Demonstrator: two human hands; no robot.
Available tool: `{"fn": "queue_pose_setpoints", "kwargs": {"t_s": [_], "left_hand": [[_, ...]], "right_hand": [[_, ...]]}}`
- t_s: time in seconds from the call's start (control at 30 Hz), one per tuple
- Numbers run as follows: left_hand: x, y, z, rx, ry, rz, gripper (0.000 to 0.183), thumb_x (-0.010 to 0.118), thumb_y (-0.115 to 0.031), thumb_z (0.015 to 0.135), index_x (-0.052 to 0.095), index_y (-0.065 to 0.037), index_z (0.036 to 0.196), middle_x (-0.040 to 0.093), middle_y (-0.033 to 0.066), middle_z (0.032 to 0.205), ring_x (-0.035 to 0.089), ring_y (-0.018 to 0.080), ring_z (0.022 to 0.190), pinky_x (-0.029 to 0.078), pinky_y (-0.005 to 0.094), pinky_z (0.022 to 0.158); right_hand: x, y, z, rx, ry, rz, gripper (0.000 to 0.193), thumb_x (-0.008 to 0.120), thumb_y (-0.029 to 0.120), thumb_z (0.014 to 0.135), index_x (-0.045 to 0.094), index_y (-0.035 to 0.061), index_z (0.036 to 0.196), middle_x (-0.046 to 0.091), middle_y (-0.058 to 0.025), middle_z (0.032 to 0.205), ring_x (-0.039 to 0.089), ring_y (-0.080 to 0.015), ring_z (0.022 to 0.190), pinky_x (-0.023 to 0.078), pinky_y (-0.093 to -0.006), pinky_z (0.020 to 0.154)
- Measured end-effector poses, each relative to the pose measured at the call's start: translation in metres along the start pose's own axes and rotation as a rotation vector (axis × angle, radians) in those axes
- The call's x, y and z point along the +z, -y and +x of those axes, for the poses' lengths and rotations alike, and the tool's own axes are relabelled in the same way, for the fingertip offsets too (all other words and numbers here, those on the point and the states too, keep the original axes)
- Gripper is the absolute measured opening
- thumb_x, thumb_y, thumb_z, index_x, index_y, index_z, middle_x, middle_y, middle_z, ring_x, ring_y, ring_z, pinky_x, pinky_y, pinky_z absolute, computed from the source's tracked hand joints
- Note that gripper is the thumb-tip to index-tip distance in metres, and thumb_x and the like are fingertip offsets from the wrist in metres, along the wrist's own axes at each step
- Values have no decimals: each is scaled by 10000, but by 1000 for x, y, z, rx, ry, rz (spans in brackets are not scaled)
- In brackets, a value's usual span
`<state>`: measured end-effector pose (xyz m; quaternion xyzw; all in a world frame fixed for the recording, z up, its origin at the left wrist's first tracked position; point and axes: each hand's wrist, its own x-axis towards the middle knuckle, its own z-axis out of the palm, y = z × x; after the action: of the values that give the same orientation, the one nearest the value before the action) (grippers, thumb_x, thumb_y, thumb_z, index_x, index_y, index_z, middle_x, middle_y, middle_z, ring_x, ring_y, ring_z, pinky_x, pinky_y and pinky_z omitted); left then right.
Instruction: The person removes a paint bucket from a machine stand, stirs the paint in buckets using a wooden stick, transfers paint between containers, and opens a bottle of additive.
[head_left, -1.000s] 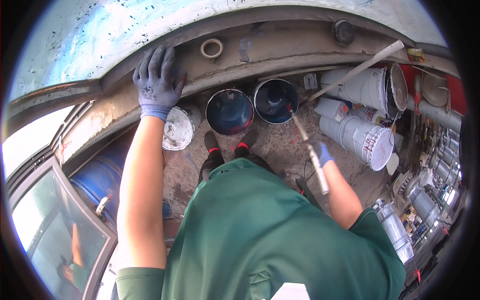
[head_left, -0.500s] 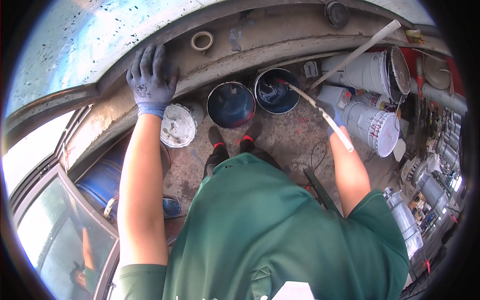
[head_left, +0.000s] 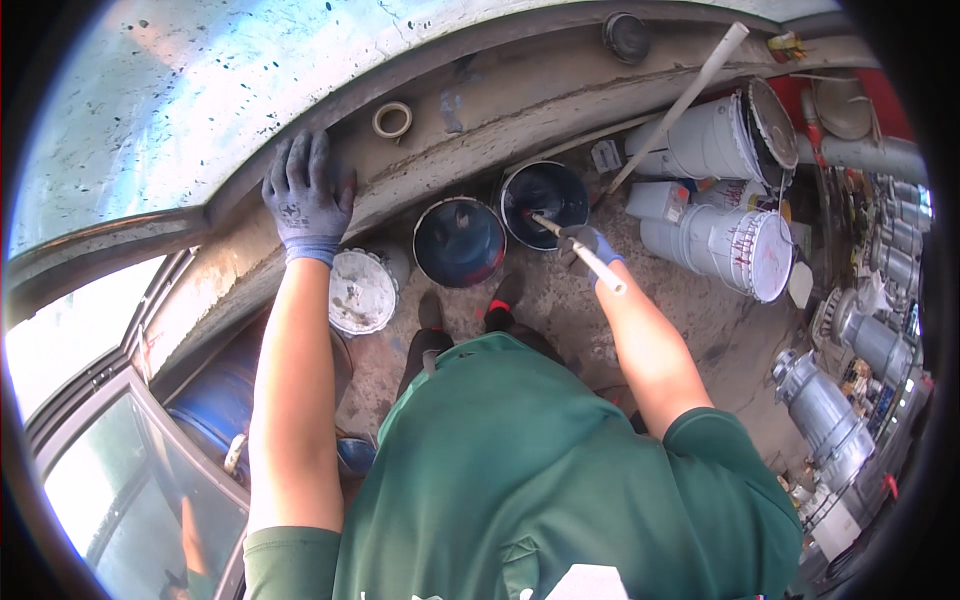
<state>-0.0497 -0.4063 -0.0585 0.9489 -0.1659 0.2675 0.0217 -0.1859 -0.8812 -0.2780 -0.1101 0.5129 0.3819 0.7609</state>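
Gripping one pole (head_left: pixel 604 272) — right hand (head_left: pixel 591 242); left hand (head_left: pixel 304 205) unclenched on ledge (head_left: pixel 500 95); two dark buckets (head_left: pixel 455 240) nearby.

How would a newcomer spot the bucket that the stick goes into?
Find the long ledge curving across the upper view. On the floor below it stands an open, dark-lined bucket. Yours is the similar bucket close on its right, set apart by the stick dipping inside, gripped by the right hand.

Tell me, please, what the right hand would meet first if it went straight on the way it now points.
The right hand would probably meet the bucket that the stick dips into, though it might pass over it; the height is unclear.
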Motion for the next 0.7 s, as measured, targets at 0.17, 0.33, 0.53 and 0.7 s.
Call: {"fn": "queue_pose_setpoints", "kwargs": {"t_s": [0.17, 0.33, 0.53, 0.7], "left_hand": [[1, 6, -5, -6, 6, -27, 637, 697, -414, 875, 545, -182, 1448, 525, 94, 1467, 459, 338, 1375, 354, 532, 1118], [-5, 9, -6, -20, 32, -83, 667, 675, -417, 899, 493, -205, 1504, 482, 90, 1525, 421, 327, 1421, 342, 528, 1130], [-11, 11, -7, 11, -35, -200, 694, 691, -391, 888, 472, -213, 1522, 487, 97, 1513, 425, 343, 1413, 352, 541, 1123], [-11, 14, -7, 65, -73, -253, 661, 652, -387, 916, 467, -254, 1537, 496, 103, 1502, 432, 355, 1399, 351, 553, 1119]], "right_hand": [[-2, -33, -36, -252, 37, 48, 143, 578, 174, 962, 513, 71, 888, 495, -18, 611, 468, -142, 454, 385, -295, 418], [1, -115, -77, -499, 29, 98, 154, 636, 192, 940, 553, 63, 954, 545, -68, 682, 529, -153, 512, 443, -311, 478], [20, -199, -130, -689, 29, 92, 190, 694, 226, 920, 579, 82, 967, 597, -41, 728, 549, -139, 542, 454, -307, 498], [15, -265, -168, -894, 20, 66, 159, 711, 231, 906, 633, 92, 894, 641, -73, 728, 573, -151, 554, 447, -294, 486]]}}
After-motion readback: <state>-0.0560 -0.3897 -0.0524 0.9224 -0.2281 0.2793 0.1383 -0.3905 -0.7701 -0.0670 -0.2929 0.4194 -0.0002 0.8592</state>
